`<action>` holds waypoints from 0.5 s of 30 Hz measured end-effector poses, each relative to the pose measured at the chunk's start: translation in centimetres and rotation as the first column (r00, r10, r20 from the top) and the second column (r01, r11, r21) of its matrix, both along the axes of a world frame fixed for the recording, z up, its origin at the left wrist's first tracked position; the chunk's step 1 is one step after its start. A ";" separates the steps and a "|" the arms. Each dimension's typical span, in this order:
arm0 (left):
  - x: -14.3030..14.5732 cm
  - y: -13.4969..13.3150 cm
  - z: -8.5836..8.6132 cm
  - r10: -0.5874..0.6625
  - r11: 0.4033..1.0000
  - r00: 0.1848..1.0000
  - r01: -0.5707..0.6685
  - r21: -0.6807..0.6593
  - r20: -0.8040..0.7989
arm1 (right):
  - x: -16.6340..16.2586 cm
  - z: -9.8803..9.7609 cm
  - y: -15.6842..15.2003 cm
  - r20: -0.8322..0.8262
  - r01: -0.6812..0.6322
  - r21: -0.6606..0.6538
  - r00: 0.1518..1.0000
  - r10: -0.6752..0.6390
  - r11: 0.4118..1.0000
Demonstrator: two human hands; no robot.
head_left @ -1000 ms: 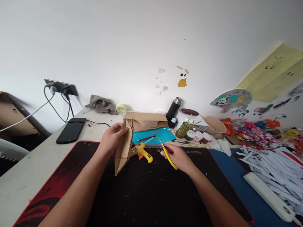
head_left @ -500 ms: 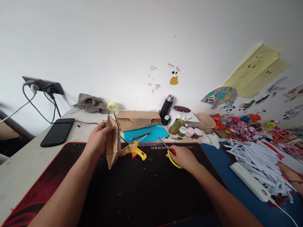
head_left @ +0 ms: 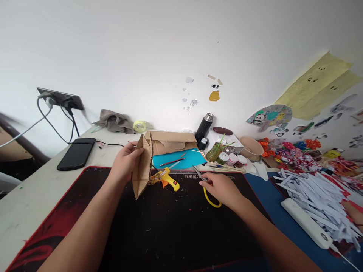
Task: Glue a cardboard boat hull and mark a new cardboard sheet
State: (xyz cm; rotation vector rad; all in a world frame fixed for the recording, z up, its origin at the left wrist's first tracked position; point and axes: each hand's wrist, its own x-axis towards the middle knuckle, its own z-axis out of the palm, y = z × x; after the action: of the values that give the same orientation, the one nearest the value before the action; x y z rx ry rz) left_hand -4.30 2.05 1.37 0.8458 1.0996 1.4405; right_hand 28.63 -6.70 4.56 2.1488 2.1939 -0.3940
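My left hand pinches a folded piece of brown corrugated cardboard, held upright above the dark desk mat. In my right hand is a pair of scissors with yellow handles, its blades pointing up and left, away from the cardboard. Part of the handles is hidden behind the fingers. Between my hands a yellow hot glue gun lies on the mat, its nozzle end behind the cardboard.
Behind the mat lie cardboard, blue paper and a pencil. A black thermos and paint jars stand at the back. White paper strips and a power strip lie right, a phone left.
The view has swung slightly left, so things sit further right in the frame. My right fingers have shifted on the scissors, showing more of a yellow handle loop. The cardboard has turned a little.
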 end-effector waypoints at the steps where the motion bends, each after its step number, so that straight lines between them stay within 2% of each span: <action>1: 0.0 0.0 0.0 -0.009 1.000 1.000 0.009 0.008 -0.004 | -0.6 -0.3 0.0 -0.069 -0.001 0.019 0.998 0.003 1.000; 8: 0.0 -0.1 0.0 -0.036 0.999 0.999 0.036 0.017 -0.021 | -5.9 -2.4 1.0 -0.266 -0.077 0.035 0.960 0.084 0.996; 15: -0.2 0.0 0.1 -0.021 0.999 0.997 0.024 0.041 -0.076 | -9.0 -3.7 2.7 -0.166 -0.164 0.057 0.971 0.171 0.985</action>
State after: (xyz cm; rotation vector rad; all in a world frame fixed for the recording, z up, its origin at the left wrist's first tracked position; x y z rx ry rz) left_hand -4.54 2.04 1.48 0.9466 1.1161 1.4271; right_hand 19.65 -3.99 0.86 1.9970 2.4744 -0.5430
